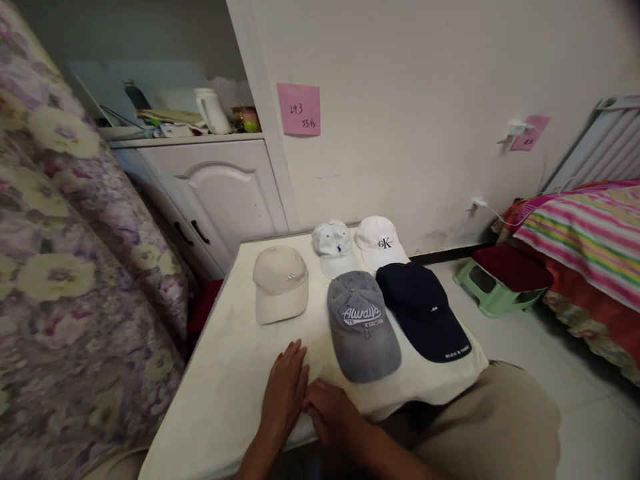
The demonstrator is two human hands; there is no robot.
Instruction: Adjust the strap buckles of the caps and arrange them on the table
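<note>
Several caps lie on a small table covered with a cream cloth. A beige cap sits at the left. Behind are a pale blue cap and a white cap. In front are a grey cap and a navy cap. My left hand rests flat on the cloth, fingers stretched out, just left of the grey cap's brim. My right hand lies beside it at the table's near edge, fingers curled, touching the left hand; whether it holds anything is hidden.
A floral curtain hangs at the left. A white cabinet with clutter on top stands behind the table. A green stool and a bed with a striped cover are at the right. My knee is under the table's right corner.
</note>
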